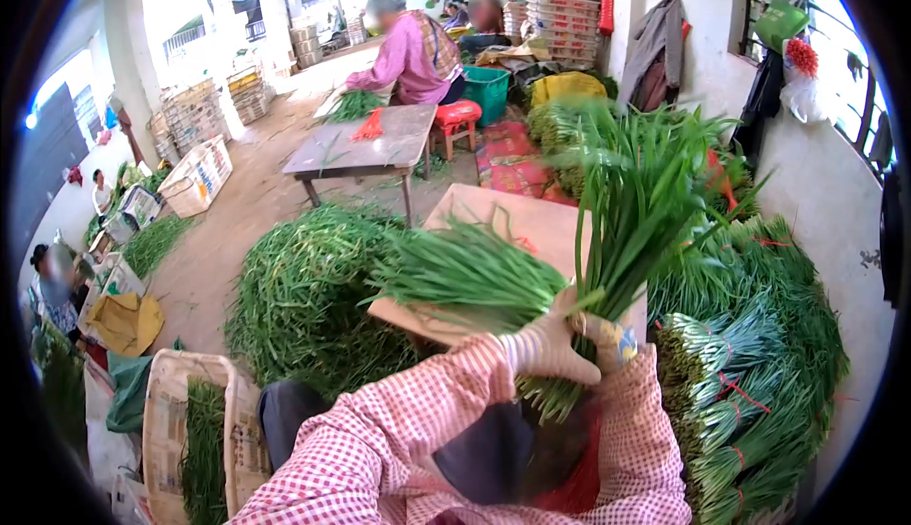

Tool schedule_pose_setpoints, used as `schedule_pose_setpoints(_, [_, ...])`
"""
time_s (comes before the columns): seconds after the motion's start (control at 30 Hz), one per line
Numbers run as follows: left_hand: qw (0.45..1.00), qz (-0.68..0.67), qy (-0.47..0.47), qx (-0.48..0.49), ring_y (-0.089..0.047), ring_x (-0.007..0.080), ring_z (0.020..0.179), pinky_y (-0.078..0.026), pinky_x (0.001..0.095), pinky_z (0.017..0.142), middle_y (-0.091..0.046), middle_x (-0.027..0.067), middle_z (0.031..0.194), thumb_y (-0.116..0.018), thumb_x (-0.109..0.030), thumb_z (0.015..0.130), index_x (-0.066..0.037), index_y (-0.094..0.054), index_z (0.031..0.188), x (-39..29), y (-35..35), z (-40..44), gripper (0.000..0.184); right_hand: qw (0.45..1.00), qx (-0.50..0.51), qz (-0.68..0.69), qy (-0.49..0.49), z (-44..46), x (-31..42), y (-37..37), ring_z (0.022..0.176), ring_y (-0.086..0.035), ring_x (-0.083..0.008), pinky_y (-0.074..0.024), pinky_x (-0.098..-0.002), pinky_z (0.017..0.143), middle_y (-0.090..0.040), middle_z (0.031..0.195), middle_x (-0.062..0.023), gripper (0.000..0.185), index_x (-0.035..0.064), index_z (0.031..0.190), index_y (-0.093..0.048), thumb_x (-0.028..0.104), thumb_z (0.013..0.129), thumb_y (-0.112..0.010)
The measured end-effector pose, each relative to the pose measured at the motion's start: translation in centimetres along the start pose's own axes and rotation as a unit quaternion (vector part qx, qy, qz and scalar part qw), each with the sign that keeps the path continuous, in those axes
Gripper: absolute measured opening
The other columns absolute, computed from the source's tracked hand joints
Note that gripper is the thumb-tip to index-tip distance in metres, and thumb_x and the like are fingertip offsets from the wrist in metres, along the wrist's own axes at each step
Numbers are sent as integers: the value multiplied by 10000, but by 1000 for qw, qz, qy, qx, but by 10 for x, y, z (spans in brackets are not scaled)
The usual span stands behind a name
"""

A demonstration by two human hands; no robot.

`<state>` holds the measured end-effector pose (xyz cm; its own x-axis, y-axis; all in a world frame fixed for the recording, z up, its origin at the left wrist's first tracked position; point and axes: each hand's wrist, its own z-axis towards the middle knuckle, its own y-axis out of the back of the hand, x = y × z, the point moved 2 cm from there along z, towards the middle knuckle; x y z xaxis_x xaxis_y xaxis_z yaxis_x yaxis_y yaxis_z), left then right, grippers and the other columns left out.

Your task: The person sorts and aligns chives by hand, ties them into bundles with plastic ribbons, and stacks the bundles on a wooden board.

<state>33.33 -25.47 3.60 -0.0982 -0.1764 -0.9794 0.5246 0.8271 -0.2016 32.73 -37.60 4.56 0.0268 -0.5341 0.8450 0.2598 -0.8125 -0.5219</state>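
Note:
A bunch of long flat green leaves that look like garlic chives (622, 250) stands upright in front of me, its cut stem ends showing below my hands. Wrapped across the lower stems is my left hand (552, 343), in a pale glove. On the other side, my right hand (607, 340) closes round the same stems; its fingers are partly hidden. Just beyond my left hand, more loose chives (474, 274) lie on a light wooden board (455, 204), their stem ends towards me.
A big heap of loose greens (308, 288) lies left of the board. Tied bundles (726, 373) with red bands are stacked at my right. A plastic crate (237, 430) stands at lower left. Ahead, a person in pink (418, 55) sits by a low table (370, 136).

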Motion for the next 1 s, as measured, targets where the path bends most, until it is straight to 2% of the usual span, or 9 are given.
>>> schedule_pose_setpoints(0.03, [989,129,-72,5,-352,207,1332,-257,384,1127,-466,126,1378,-921,-289,543,36,-252,1436,-15,4,-22,1162,1000,13,-7,-21,-5,1,-14,940,-621,-186,-520,-322,800,-658,1033,-65,460,35,1153,-604,95,722,-753])
schedule_pose_setpoints(0.13, [998,-55,-9,-41,-510,226,1177,-424,362,1006,-548,106,1270,-882,-231,643,-19,-345,1401,-40,20,-70,953,992,94,-76,-21,10,-29,-31,960,-645,-210,-528,-308,806,-652,1086,-105,637,13,1308,-462,83,752,-763])
schedule_pose_setpoints(0.2, [984,-69,-56,-153,-556,216,1097,-475,356,946,-582,92,1202,-868,-189,669,-42,-415,1347,-38,30,-94,828,918,134,-342,151,26,-63,-50,1064,-609,-248,-486,-314,903,-601,1205,-155,982,29,1459,-255,78,668,-834])
schedule_pose_setpoints(0.3, [956,-147,-82,-241,-593,176,945,-517,329,840,-613,48,1060,-857,-199,695,-49,-544,1182,-33,52,-143,599,846,231,-477,60,11,-67,-112,1045,-603,-233,-502,-319,880,-607,1177,-147,1002,24,1453,-264,183,651,-843])
schedule_pose_setpoints(0.37, [941,-192,-114,-253,-588,167,934,-518,344,837,-601,31,1020,-844,-220,705,-69,-563,1110,-33,61,-180,515,649,350,-672,67,1,-85,-149,1156,-547,-362,-443,-373,965,-542,1246,-290,1111,-77,1448,-150,459,686,-756])
schedule_pose_setpoints(0.6, [885,-322,-223,-253,-634,251,940,-523,401,886,-645,101,963,-722,-85,739,-60,-579,1022,-36,93,-280,318,591,468,-655,55,-42,-79,-263,1157,-556,-315,-421,-293,985,-589,1214,-232,1067,19,1488,-133,473,746,-751])
schedule_pose_setpoints(0.73, [836,-404,-295,-224,-648,264,980,-506,473,961,-669,77,964,-698,-22,751,-64,-559,1090,-20,126,-330,369,754,450,-466,-103,-30,-74,-269,1146,-569,-326,-425,-341,990,-603,1174,-250,1044,1,1483,-132,577,788,-656])
schedule_pose_setpoints(0.9, [802,-367,-403,-246,-651,200,820,-549,410,821,-666,48,902,-692,-73,787,-41,-493,1140,-24,148,-343,406,779,552,-205,-214,-67,-136,-245,1416,-215,-231,-178,-397,1152,-257,1522,-150,1011,100,1515,-129,654,810,-596])
schedule_pose_setpoints(1.0, [795,-287,-431,-317,-625,192,761,-544,402,759,-656,51,883,-673,-123,808,-35,-483,1138,-25,163,-349,391,838,469,-153,-231,-86,-154,-237,1282,-434,-218,-377,-365,1032,-469,1382,-111,872,112,1498,-190,569,872,-589])
